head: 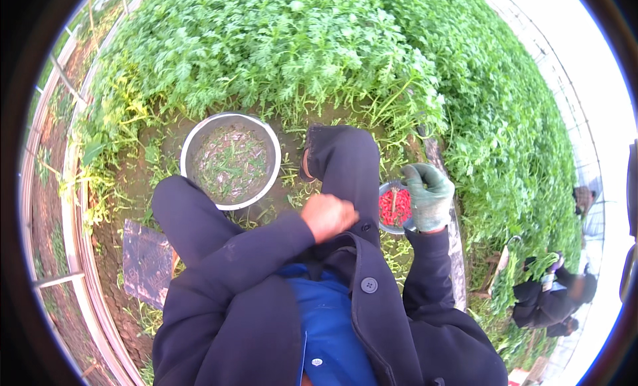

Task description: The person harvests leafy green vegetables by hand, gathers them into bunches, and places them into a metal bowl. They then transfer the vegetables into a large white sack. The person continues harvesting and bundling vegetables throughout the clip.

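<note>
My left hand (329,217), bare and slightly blurred, rests over my right thigh with its fingers curled. Whether anything is inside it is hidden. A worn green work glove covers my right hand (428,196), raised beside my right knee with thumb and fingers bent inward. No held thing shows there, though the fingertips are partly hidden. Just left of the glove, and partly covered by it, is a small basin (391,230) of small red pieces (388,206). A brush-like or fork-like tool (394,196) with a tan handle lies on them.
A large round basin (274,179) with plant scraps inside stands by my left knee. Dense leafy green plants (279,47) grow ahead and to the right. A dark flat board (147,261) lies at left. Another person (553,296) handles cut greens at far right.
</note>
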A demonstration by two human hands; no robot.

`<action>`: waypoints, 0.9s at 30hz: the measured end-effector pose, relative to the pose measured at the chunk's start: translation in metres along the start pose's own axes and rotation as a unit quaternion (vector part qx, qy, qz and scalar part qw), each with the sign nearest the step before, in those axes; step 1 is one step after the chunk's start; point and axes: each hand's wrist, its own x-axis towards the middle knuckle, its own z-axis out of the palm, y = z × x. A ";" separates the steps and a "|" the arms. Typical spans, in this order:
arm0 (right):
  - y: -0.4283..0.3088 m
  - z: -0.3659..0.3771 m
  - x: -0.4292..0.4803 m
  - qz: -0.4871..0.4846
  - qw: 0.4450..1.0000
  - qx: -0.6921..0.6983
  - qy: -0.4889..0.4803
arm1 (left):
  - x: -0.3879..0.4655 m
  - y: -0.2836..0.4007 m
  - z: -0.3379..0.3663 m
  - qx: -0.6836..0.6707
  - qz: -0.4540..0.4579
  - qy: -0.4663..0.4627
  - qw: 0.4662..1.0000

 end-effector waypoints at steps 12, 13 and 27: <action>0.198 0.056 0.034 0.324 0.929 0.176 -0.006 | -0.027 -0.005 -0.007 -0.092 0.023 -0.206 0.974; 0.206 0.067 0.036 0.324 0.930 0.176 -0.013 | -0.024 -0.008 -0.018 -0.055 -0.020 -0.233 0.971; 0.368 0.147 0.227 0.393 0.905 -0.164 0.000 | -0.267 -0.095 -0.213 0.210 -0.536 0.326 0.750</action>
